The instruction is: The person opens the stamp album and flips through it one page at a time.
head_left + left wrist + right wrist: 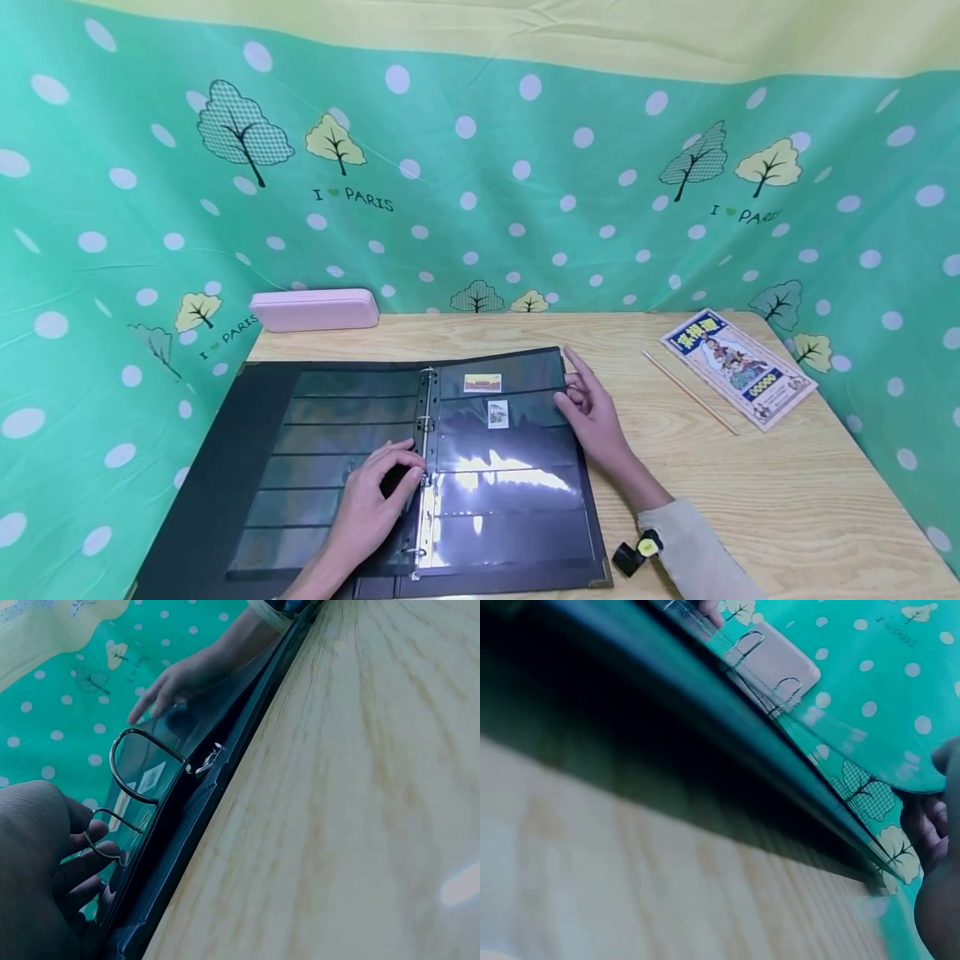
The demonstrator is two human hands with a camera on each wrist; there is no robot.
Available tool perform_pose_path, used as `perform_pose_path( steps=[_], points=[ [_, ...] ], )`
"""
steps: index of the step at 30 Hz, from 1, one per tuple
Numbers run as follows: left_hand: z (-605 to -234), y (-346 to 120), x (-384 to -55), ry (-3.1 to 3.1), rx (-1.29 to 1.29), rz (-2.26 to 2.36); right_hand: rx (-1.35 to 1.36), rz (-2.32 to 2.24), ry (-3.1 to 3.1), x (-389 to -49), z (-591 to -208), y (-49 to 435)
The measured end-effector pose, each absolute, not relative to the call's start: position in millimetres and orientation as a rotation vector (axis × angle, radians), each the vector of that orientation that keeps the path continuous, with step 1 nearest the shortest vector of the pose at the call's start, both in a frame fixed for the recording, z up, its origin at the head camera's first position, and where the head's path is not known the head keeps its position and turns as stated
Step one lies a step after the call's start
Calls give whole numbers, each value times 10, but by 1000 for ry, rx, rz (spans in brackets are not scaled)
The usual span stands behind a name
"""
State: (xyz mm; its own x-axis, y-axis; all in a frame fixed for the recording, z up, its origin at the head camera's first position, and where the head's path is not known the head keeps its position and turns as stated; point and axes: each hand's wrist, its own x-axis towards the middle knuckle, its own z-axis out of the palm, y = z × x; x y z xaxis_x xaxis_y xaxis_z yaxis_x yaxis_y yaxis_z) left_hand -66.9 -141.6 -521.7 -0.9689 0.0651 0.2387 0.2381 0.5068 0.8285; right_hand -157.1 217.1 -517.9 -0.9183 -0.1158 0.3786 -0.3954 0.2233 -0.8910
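An open black stamp album with metal rings lies on the table, its clear-pocketed pages to either side. On the right page sit a red and yellow stamp and a pale stamp below it. My right hand pinches that page's outer edge near the top corner; in the right wrist view the clear sheet curves up to the thumb. My left hand is by the rings at the spine, fingers loosely bent around a ring; a firm grip is not visible.
A pink case stands at the back left. To the right lie a thin wooden stick and an illustrated booklet. A small black object is beside my right wrist. A green dotted curtain encloses the table.
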Motion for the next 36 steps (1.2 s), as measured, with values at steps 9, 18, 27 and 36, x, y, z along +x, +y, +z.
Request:
perform_pose_path(
  steps=[9, 18, 27, 36],
  points=[
    [-5203, -1402, -670, -2565, -251, -1459, 459, 1759, -2235, -1545, -5102, 2175],
    [-5100, -1398, -632, -2555, -291, -1402, 640, 1728, -2238, -1495, -5001, 2130],
    [-4864, -1268, -572, -2586, -380, -1242, 825, 1863, -2226, -1402, -4788, 2137],
    [-4516, -1022, -508, -2585, -500, -1399, 1012, 1836, -2219, -1266, -4632, 2014]
  ],
)
